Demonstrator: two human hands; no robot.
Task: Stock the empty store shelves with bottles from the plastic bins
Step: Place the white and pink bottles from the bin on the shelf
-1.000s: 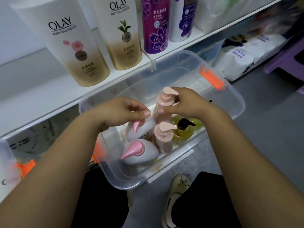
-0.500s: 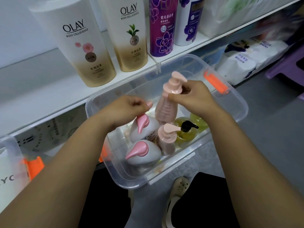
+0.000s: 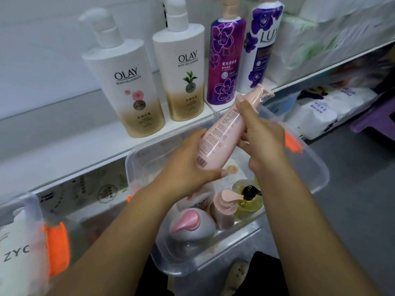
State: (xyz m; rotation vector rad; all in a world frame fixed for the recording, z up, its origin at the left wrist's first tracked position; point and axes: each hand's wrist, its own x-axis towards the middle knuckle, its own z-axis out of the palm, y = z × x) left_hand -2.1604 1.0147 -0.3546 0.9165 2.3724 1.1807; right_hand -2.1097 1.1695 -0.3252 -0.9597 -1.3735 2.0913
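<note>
The white shelf [image 3: 74, 146] runs across in front of me at a slant, backed by a pale wall, and four tall pump bottles stand on it in a row: a white-and-gold Olay bottle [image 3: 128, 86], a second Olay bottle [image 3: 181, 77] just beside it, then a purple Lux bottle [image 3: 224, 60] and a white Lux bottle [image 3: 263, 50] with purple flowers. Further right on the same board sit wrapped tissue packs [image 3: 320, 28], and more white packs [image 3: 320, 112] lie on the level below. To the left of the first Olay bottle the board shows as a bare white stretch right out to its front edge. The grey floor [image 3: 352, 189] opens out on my right, with a purple stool [image 3: 376, 116] near the lower packs. A clear plastic bin [image 3: 316, 174] with an orange latch [image 3: 294, 144] sits below the shelf's front edge, and a second bin [image 3: 36, 221] is at my far left. In the near end of the clear bin stand a grey bottle [image 3: 192, 227] with a pink pump, a small pink bottle [image 3: 224, 208] and a yellow bottle [image 3: 249, 197] with a black pump, close together. Above the bin I hold a long pink bottle [image 3: 224, 133] tilted, its top pointing up and right toward the shelf edge. My left hand [image 3: 188, 165] grips its base, thumb across the near side; my right hand [image 3: 263, 137] is curled round its middle, one finger lying up along the side.
</note>
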